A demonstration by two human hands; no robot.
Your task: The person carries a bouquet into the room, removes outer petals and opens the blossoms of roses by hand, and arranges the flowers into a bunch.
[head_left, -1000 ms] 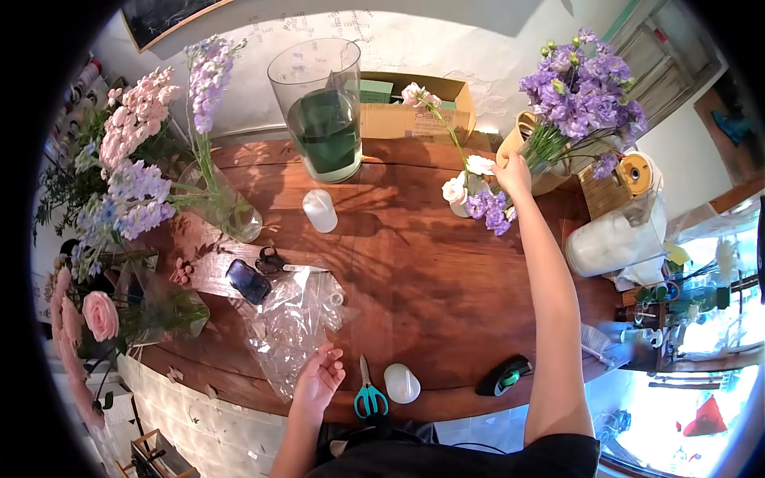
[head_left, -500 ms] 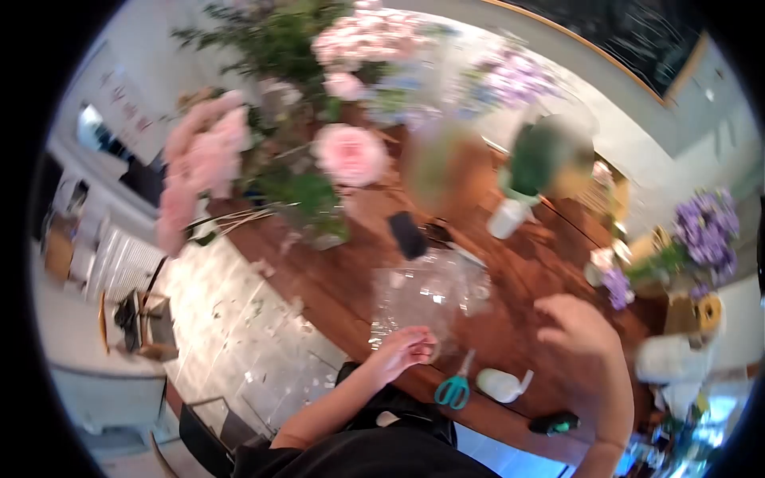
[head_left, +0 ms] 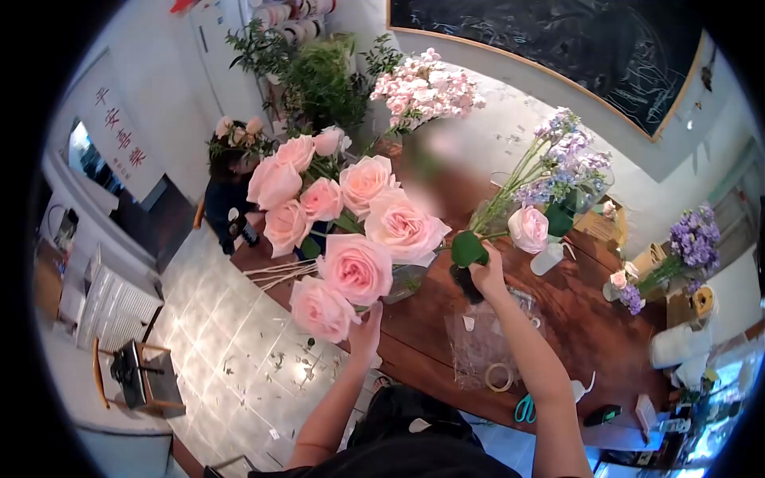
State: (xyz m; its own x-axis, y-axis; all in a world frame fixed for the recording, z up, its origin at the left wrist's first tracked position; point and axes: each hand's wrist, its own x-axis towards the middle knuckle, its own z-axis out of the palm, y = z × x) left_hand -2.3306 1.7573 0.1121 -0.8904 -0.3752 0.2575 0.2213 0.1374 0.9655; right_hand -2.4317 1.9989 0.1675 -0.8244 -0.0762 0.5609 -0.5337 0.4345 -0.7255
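Large pale-pink roses (head_left: 358,268) crowd the middle of the head view, over the table's left edge. My left hand (head_left: 366,333) reaches up beneath the lowest blooms and touches or nearly touches them. Its fingers are mostly hidden there, so their grip cannot be made out. My right hand (head_left: 488,275) is closed around the stem of a single pink rose (head_left: 528,229), by a round green leaf (head_left: 468,248). That bloom points to the right, in front of blue-and-lilac flowers (head_left: 562,171). Part of a clear vase (head_left: 404,284) shows behind the big roses.
On the wooden table (head_left: 594,334) lie clear plastic wrap (head_left: 482,338), a tape ring (head_left: 500,378), teal-handled scissors (head_left: 524,409) and a white bottle (head_left: 547,260). Purple flowers (head_left: 701,239) stand at right. A person (head_left: 231,195) is behind the roses. Leaf scraps litter the tiled floor (head_left: 215,350).
Both hands have moved forward from the near table edge, the left to beneath the roses. My right hand has taken hold of a rose stem. The view has shifted, bringing the roses closer.
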